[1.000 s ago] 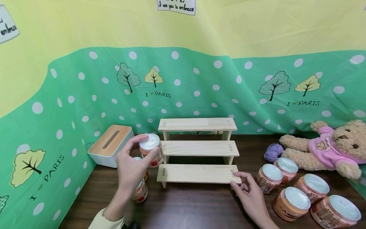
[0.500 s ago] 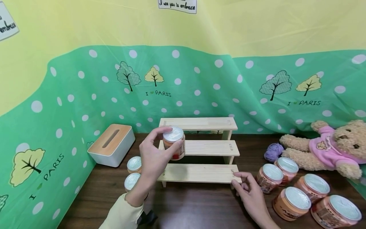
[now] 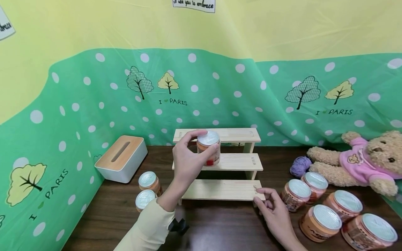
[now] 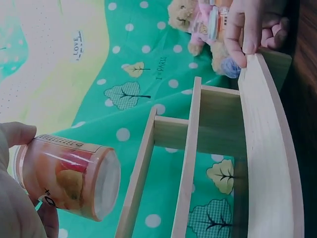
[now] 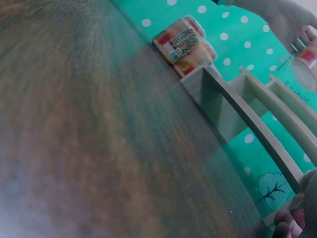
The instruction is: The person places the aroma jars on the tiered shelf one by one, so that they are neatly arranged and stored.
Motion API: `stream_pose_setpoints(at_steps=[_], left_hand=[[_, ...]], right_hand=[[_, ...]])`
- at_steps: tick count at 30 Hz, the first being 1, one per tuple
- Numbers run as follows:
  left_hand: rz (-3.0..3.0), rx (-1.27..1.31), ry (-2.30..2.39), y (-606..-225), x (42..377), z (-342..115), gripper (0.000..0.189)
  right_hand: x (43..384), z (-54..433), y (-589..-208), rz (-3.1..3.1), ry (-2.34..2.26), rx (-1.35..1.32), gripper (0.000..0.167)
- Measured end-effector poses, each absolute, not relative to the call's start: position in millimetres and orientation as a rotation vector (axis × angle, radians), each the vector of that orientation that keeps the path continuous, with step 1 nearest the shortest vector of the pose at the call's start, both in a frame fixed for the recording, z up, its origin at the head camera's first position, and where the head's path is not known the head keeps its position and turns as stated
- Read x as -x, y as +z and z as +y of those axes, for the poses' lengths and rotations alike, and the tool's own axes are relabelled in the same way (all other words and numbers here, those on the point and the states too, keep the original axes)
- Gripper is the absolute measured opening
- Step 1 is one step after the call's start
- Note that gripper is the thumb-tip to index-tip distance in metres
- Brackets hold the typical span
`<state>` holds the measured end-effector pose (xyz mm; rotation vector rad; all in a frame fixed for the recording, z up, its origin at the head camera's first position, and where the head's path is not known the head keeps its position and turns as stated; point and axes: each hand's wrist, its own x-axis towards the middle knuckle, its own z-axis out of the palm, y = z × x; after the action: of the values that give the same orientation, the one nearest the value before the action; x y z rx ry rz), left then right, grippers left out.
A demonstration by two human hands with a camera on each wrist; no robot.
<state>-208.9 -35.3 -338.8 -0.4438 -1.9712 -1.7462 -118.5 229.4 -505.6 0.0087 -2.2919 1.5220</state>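
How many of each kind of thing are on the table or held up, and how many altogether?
Round orange jars with pale lids: 8
Pale wooden three-step stand: 1
White box with slotted wooden lid: 1
Tan teddy bear in pink top: 1
Purple ball of yarn: 1
Total: 12

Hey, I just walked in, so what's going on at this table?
A person's left hand holds one jar in the air by a stepped wooden stand, clear of its shelves. The right hand pinches the right end of the lowest shelf. Two more jars stand left of the stand; five others stand to its right, near a teddy bear.
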Motion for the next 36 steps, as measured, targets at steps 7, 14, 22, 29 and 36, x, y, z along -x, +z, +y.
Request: stream_pose_setpoints(at_steps=[7, 14, 22, 29, 36], left_hand=[[-1.952, 0.495, -1.827, -339, 225, -12, 0.042], [-1.96, 0.498, -1.797, -345, 233, 7, 0.042], [-1.948, 0.518, -1.823, -343, 242, 27, 0.042], [-1.972, 0.51, -1.797, -334, 253, 40, 0.042], [-1.987, 0.528, -1.795, -329, 266, 52, 0.042]], right_hand=[[120, 228, -507, -2.298, 1.514, -0.023, 0.027], [121, 227, -506, -2.305, 1.558, -0.023, 0.027], [118, 228, -500, -2.336, 1.616, 0.053, 0.028], [119, 229, -500, -2.347, 1.633, 0.082, 0.028], [120, 227, -500, -2.333, 1.631, 0.061, 0.027]])
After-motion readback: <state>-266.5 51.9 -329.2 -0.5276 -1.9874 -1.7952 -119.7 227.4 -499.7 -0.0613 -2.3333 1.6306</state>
